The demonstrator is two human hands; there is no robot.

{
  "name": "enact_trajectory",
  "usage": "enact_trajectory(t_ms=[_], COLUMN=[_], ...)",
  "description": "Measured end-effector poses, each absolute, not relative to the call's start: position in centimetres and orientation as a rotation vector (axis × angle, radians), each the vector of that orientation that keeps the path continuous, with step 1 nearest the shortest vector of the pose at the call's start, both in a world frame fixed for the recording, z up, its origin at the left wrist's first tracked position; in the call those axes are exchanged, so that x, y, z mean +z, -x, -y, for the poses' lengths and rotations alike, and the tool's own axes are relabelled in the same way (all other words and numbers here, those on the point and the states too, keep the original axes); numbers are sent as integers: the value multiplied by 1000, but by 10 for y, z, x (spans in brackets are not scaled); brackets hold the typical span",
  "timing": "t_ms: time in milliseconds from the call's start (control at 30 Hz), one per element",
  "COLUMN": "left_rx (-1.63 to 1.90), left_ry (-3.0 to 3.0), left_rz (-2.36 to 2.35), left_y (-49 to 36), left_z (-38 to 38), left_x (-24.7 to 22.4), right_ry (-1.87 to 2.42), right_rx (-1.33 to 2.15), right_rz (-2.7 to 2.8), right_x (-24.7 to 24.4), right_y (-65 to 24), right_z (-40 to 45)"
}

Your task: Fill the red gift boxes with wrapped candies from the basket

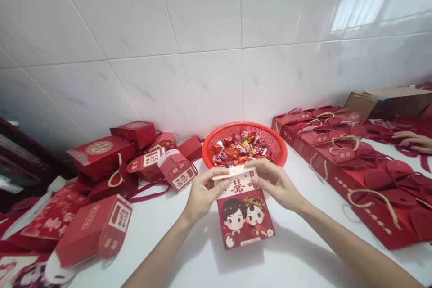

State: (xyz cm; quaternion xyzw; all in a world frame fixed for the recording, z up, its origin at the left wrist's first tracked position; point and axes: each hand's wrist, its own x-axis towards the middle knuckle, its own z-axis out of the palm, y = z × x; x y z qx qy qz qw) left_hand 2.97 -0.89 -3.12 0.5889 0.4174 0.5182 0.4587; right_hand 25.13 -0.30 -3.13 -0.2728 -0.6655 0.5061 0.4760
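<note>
A red gift box (245,220) with two cartoon figures and a cream top flap hangs between my hands, over the white table. My left hand (206,192) pinches the left end of its top edge, thumb on the front. At the right end of that edge, my right hand (275,184) grips it the same way, thumb in front and fingers behind. Just behind the hands sits a red plastic basket (281,147), with wrapped candies (232,150) inside it.
Red boxes (89,225) lie piled on the left. Rows of red boxes with rope handles (357,189) fill the right. Another person's hand (413,141) is at the far right, near a cardboard box (361,104). A tiled wall (209,81) stands behind.
</note>
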Motion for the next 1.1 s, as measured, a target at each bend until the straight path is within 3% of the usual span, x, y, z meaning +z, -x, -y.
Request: enact_trajectory(t_ms=[367,567,833,967,1100], left_rx=[1255,1223,1200,1322,1215], left_ry=[-1488,-1534,-1450,-1506,-1789], left_rz=[-1057,-1009,-824,-891,-895], left_y=[-40,-42,-65,-75,-83], left_z=[6,11,19,27,44], left_x=[-23,-28,-50,-70,-92], right_ry=[748,793,1037,1063,953], right_rx=[1365,1391,754,587,103], right_rz=[1353,1644,1907,1583,1113], right_x=[-27,-18,0,30,64], right_y=[-246,-264,-314,-358,-421], right_z=[-2,1,22,39,39])
